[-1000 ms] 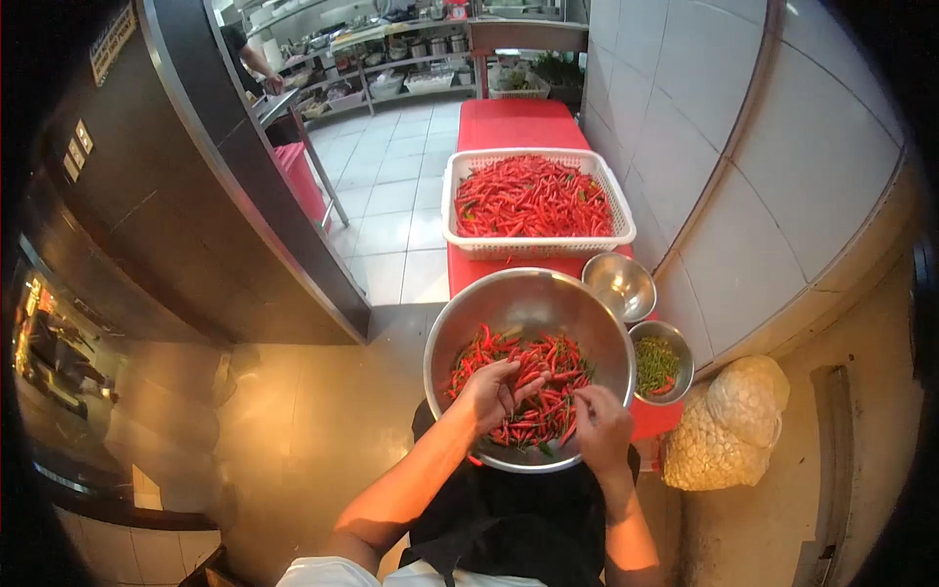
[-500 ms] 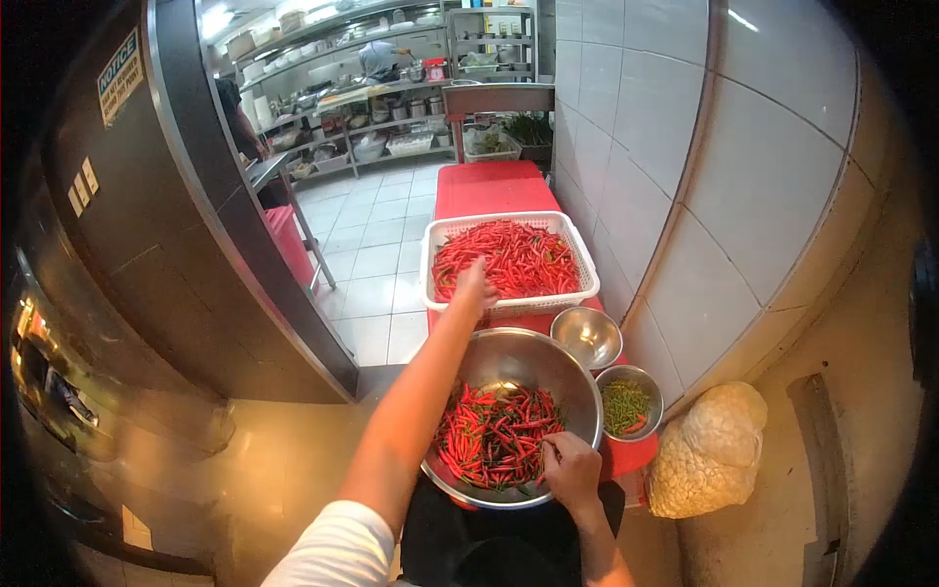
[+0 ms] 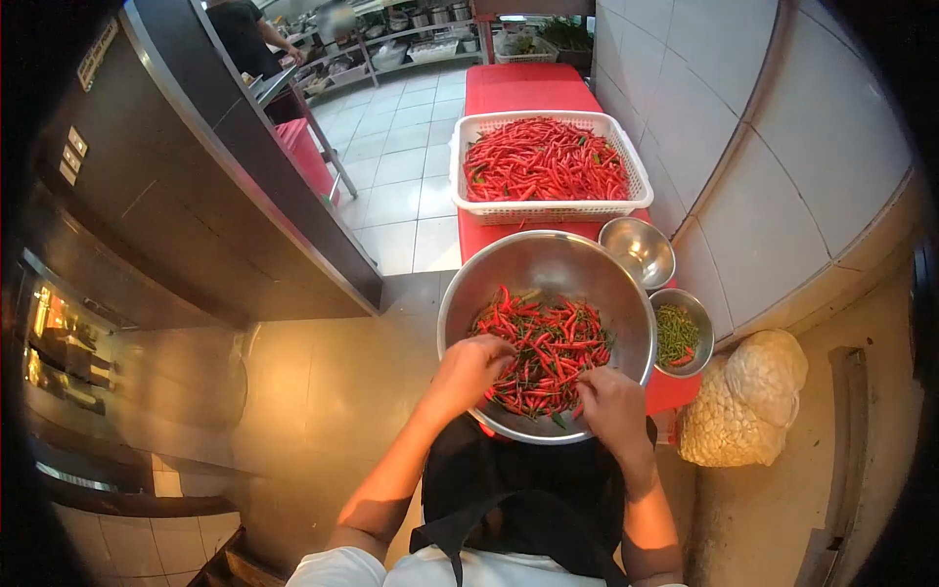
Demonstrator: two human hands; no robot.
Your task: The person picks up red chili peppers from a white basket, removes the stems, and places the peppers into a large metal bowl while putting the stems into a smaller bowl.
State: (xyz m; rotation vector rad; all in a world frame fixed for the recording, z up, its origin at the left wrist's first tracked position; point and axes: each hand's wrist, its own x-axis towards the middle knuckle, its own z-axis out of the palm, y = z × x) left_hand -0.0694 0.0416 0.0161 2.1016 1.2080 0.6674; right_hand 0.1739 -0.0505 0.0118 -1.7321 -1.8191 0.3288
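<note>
Red chili peppers [image 3: 553,342] with green stems lie heaped in a large steel bowl [image 3: 469,284] in front of me. My left hand [image 3: 474,367] is over the bowl's left side, its fingers pinched together by the chilies. At the right side, my right hand [image 3: 614,401] has its fingers closed just above the heap. Whatever either pinch holds is too small to make out. Beyond the bowl, a white perforated basket [image 3: 548,208] holds many more red chilies. A small steel bowl [image 3: 690,305] on the right contains green stems and a few red pieces.
Another small steel bowl [image 3: 636,249] stands beside the basket. The bowls and basket rest on a red surface [image 3: 528,90] along a tiled wall [image 3: 729,235]. A full, pale bag [image 3: 748,401] sits at the right. Farther off, a person [image 3: 245,39] stands by a metal table.
My left hand has come back from the chili basket to the steel bowl. My right hand stays at the bowl's right side. The view has tilted downward.
</note>
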